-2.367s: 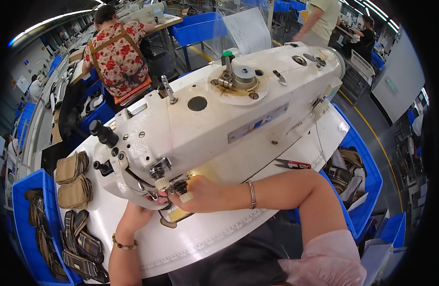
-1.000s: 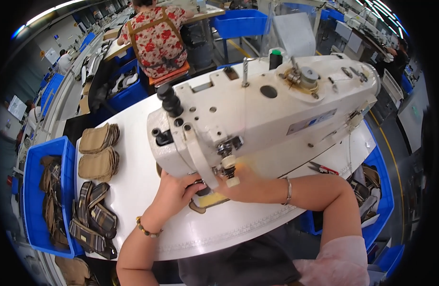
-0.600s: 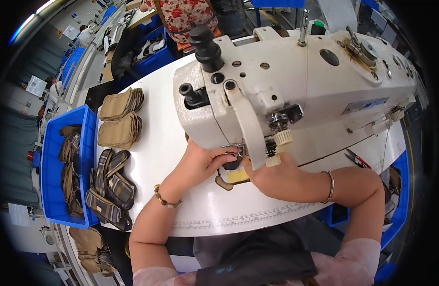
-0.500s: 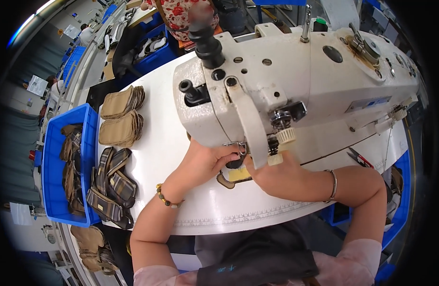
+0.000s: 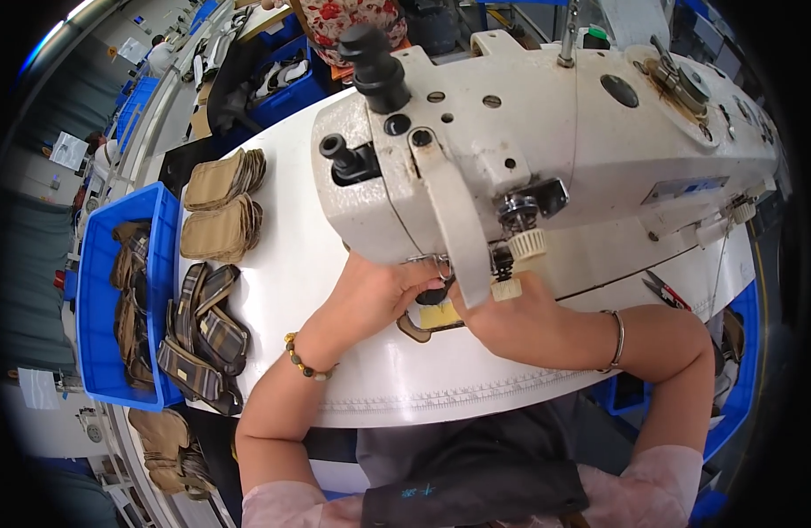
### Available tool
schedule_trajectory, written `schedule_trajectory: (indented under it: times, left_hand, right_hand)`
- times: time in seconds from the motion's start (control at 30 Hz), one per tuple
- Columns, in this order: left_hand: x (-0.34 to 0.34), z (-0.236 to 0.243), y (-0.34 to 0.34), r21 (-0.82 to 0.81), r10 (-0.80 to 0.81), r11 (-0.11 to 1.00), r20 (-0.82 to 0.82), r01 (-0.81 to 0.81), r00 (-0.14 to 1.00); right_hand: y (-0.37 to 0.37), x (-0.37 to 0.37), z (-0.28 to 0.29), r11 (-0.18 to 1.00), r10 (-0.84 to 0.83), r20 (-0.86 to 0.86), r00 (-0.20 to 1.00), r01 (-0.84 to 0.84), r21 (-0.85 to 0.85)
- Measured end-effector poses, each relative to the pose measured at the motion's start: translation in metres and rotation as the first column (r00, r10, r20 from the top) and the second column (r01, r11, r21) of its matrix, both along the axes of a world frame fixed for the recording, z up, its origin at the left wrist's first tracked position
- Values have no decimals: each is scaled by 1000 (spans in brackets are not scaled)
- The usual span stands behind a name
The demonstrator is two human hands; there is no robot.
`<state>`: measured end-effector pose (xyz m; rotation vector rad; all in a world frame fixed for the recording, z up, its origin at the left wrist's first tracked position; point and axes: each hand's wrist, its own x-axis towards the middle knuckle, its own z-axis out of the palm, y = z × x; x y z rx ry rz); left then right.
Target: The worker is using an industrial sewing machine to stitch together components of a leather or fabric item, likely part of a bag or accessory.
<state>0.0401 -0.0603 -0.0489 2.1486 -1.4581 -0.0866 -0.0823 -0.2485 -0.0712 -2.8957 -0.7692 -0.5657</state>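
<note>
View has dropped closer since the earlier frames: machine head now fills the upper right, both hands have stayed under it on the workpiece.

Left to right:
- Blue bin (image 5: 97, 290) at far left edge of the table, holds dark striped fabric pieces.
- Two tan stacks (image 5: 220, 207) on the white table (image 5: 282, 255) beside the bin; plaid striped pieces (image 5: 198, 339) just below them, spilling over the bin's corner.
- Left hand (image 5: 374, 295), beaded bracelet at wrist, lies on the table with fingers bunched together, tips pressed at the needle area. Can't tell if they pinch the piece or only press it.
- Small yellow and brown piece (image 5: 436, 319) lies flat on the table under the needle, between the two hands, touching both.
- White sewing machine (image 5: 546, 150) sits over it; its face cover hides the needle point.
- Right hand (image 5: 506, 321), bangle at wrist, rests on the piece's right side, fingers tucked under the machine head, grip not visible.
- Snips (image 5: 665, 290) on the table at right, well apart from the hands.
</note>
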Motion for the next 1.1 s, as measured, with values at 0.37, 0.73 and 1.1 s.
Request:
schedule_trajectory:
  times: [0.37,0.73,1.1]
  left_hand:
    - [-5,4,-4,7,74,997,96,-75,993]
    - [-5,-4,-4,-25,97,995,195,-94,976]
    - [-9,-10,-3,44,200,977,173,-210,964]
  right_hand:
    - [-3,12,-45,997,46,49,998,-49,56]
    - [-12,16,-41,964,112,4,994,-110,242]
    - [-16,22,-60,969,157,10,988,-156,192]
